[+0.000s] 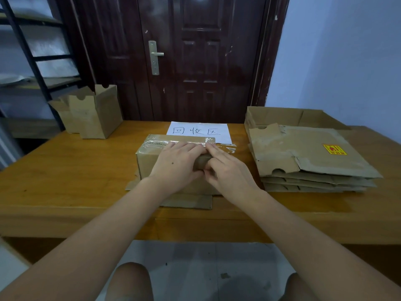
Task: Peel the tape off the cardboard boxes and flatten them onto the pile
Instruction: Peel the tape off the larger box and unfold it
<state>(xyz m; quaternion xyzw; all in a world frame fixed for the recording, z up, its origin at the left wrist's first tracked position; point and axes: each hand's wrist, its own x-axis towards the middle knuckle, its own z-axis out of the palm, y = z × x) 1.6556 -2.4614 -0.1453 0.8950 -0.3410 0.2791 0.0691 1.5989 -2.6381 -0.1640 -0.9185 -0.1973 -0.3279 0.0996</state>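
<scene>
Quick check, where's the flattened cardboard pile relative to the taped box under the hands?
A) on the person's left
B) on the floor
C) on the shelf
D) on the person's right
D: the flattened cardboard pile lies on the table to the person's right of the taped box that both hands work on.

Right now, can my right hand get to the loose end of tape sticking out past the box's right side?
Probably yes. The right hand rests on the taped box, and the loose tape end juts out just beyond its fingertips, with nothing lying between them. The flattened pile sits farther right.
</scene>
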